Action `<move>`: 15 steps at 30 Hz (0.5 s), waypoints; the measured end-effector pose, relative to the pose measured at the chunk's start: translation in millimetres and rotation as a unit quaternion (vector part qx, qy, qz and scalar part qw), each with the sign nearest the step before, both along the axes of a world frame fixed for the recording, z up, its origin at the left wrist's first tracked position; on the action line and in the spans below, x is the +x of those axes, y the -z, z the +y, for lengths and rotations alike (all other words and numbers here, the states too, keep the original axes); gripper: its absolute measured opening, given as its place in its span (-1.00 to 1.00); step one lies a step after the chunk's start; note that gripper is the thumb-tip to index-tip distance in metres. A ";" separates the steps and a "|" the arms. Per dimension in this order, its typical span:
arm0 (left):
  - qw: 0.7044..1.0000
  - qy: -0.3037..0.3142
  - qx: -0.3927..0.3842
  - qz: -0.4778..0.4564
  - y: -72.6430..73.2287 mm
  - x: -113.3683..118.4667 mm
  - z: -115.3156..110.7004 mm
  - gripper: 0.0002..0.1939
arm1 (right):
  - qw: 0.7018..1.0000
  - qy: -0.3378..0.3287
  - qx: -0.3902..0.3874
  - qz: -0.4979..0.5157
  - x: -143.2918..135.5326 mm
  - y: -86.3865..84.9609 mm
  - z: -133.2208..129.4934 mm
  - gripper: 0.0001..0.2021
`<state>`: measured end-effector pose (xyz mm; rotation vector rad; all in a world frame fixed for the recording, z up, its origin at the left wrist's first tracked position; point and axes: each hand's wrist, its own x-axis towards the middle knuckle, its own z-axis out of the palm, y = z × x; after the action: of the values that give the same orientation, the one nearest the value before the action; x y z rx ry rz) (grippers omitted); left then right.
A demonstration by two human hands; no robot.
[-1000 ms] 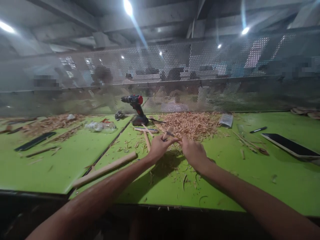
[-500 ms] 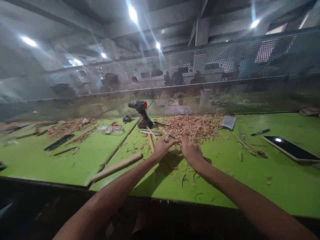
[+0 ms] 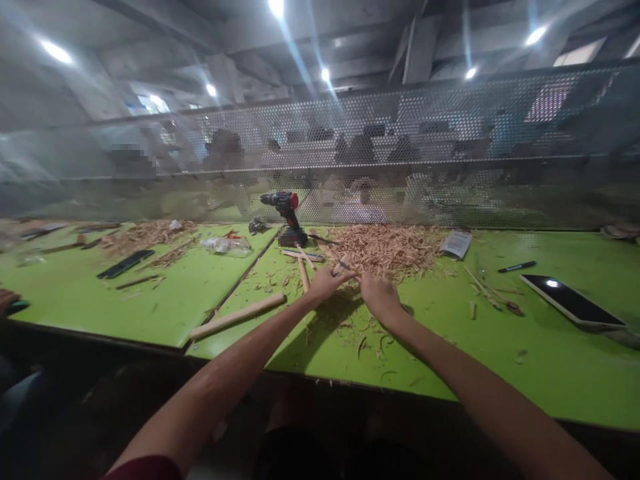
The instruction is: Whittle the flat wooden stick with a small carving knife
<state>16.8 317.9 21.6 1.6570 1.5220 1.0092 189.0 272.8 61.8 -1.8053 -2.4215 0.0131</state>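
Near the middle of the green table (image 3: 430, 347), my left hand (image 3: 325, 281) is closed around a piece of wood (image 3: 341, 263) whose pale end sticks up beyond the fingers. A thin dark blade-like part shows beside it. My right hand (image 3: 379, 293) is closed just to the right, its fingertips close to the left thumb; what it grips is hidden by the fingers. A heap of wood shavings (image 3: 390, 248) lies right behind both hands. Thin wooden sticks (image 3: 303, 273) lie left of my left hand.
A cordless drill (image 3: 287, 217) stands behind the hands, before a mesh partition (image 3: 360, 153). A thick wooden rod (image 3: 240, 316) lies front left. At right are a tablet (image 3: 573, 300), pen (image 3: 517, 267) and packet (image 3: 456, 244). Another person's hand (image 3: 9, 300) is at the far left edge.
The camera view has shifted slightly. Both hands stay together with nearly the same grip. Another person's hand has come into view at the far left.
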 end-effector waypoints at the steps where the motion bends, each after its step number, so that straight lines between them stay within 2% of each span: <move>1: 1.000 0.007 0.012 0.000 0.2 0.1 -1.3 -0.27 | 1.000 0.003 0.003 -0.004 -0.1 -1.8 -1.0 -0.53; 15: 0.997 -0.046 0.013 0.060 2.2 5.1 -7.1 -0.31 | 0.999 0.022 0.024 -0.015 3.5 -1.1 -3.8 -0.56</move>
<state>21.9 310.7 19.3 1.7056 1.6836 0.9963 192.5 269.0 62.9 -1.8507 -2.3795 -0.0753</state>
